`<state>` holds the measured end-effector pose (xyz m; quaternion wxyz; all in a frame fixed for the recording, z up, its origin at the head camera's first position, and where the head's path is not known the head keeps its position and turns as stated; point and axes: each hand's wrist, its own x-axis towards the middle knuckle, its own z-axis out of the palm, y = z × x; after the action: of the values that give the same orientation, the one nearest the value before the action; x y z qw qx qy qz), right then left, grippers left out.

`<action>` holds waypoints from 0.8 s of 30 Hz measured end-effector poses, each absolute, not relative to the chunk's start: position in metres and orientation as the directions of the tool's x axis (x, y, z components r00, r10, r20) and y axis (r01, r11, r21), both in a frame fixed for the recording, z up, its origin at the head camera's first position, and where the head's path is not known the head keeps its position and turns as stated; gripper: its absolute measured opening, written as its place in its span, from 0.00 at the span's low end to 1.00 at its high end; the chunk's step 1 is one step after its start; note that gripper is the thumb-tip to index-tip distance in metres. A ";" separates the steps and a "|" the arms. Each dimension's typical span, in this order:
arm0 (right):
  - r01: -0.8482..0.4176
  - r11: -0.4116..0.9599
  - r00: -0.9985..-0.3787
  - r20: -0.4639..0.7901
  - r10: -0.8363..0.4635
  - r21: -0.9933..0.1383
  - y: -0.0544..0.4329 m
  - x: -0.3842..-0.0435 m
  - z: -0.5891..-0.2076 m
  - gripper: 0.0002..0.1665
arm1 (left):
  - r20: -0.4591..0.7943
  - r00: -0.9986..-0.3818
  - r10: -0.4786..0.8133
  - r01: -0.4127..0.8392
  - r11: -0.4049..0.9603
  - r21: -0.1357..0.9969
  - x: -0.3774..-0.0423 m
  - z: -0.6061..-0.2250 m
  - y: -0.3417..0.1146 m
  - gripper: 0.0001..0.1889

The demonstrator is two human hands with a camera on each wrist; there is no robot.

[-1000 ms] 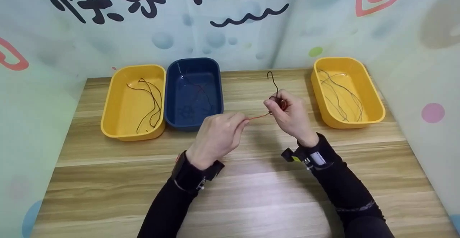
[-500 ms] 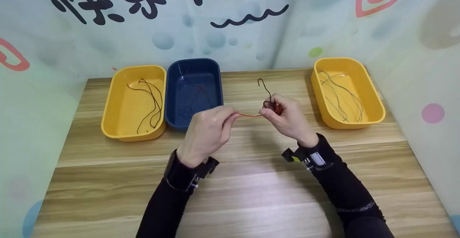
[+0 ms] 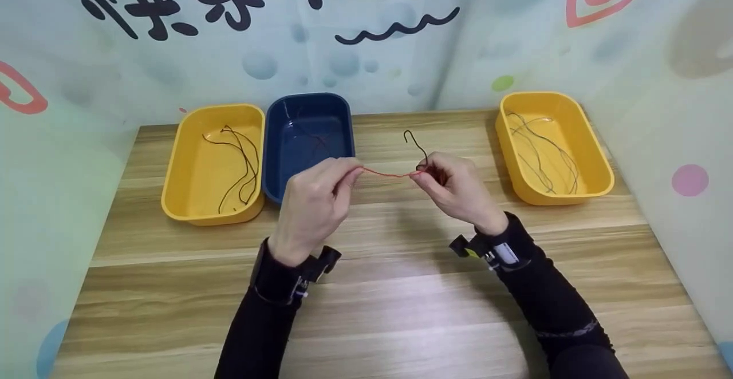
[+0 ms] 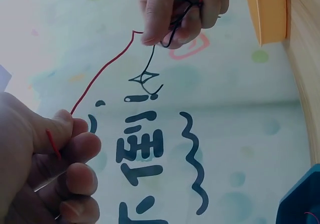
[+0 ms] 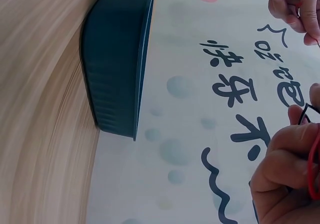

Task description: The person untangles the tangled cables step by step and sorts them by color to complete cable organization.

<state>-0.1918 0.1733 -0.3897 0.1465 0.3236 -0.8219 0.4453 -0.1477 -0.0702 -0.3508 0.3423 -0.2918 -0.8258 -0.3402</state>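
Thumb and fingers of my left hand [image 3: 312, 201] pinch a thin red wire [image 3: 389, 175] near its end; a short red tip pokes out in the left wrist view. The wire sags slightly across to my right hand [image 3: 458, 187], whose curled fingers grip more of it. Also in that hand is a black wire [image 3: 422, 149], its free end sticking up in a hook. Red and black loops [image 4: 186, 11] lie together in the right fingers in the left wrist view. How they are joined is hidden by the fingers.
A yellow bin [image 3: 172, 187] with several dark wires stands left, beside a navy bin [image 3: 269, 161] holding thin red and dark wires. Another yellow bin [image 3: 590, 187] with greyish wires is at right. A printed curtain [image 3: 401, 70] backs the wooden table [image 3: 389, 310].
My left hand has moved left and slightly away from me, so a longer red stretch spans the hands. The black hook has swung left and lower. My right wrist stays nearly still.
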 end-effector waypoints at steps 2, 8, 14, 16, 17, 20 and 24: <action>-0.676 0.400 -0.735 0.535 -0.416 -0.618 0.173 -0.192 -0.390 0.08 | 0.775 -0.589 0.228 0.717 0.591 0.370 -0.148 -0.350 -0.073 0.05; -0.722 0.441 -0.692 0.559 -0.457 -0.534 0.172 -0.192 -0.392 0.09 | 0.786 -0.596 0.165 0.697 0.593 0.404 -0.150 -0.347 -0.081 0.06; -0.750 0.474 -0.659 0.579 -0.480 -0.461 0.172 -0.192 -0.393 0.09 | 0.793 -0.600 0.109 0.672 0.606 0.425 -0.153 -0.347 -0.087 0.06; -0.753 0.479 -0.656 0.581 -0.482 -0.452 0.172 -0.191 -0.392 0.09 | 0.792 -0.602 0.098 0.666 0.608 0.431 -0.153 -0.346 -0.088 0.06; -0.753 0.480 -0.655 0.581 -0.483 -0.450 0.172 -0.191 -0.392 0.09 | 0.792 -0.604 0.093 0.665 0.606 0.436 -0.153 -0.346 -0.089 0.06; -0.751 0.486 -0.658 0.577 -0.484 -0.447 0.172 -0.191 -0.391 0.09 | 0.790 -0.607 0.088 0.661 0.608 0.440 -0.153 -0.346 -0.090 0.05; -0.740 0.505 -0.669 0.560 -0.489 -0.444 0.173 -0.192 -0.390 0.09 | 0.791 -0.606 0.086 0.661 0.607 0.441 -0.152 -0.345 -0.091 0.05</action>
<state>-0.1922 0.1731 -0.3898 0.1843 0.3626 -0.8475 0.3409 -0.1522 -0.0910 -0.3446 0.3794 -0.2301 -0.8120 -0.3792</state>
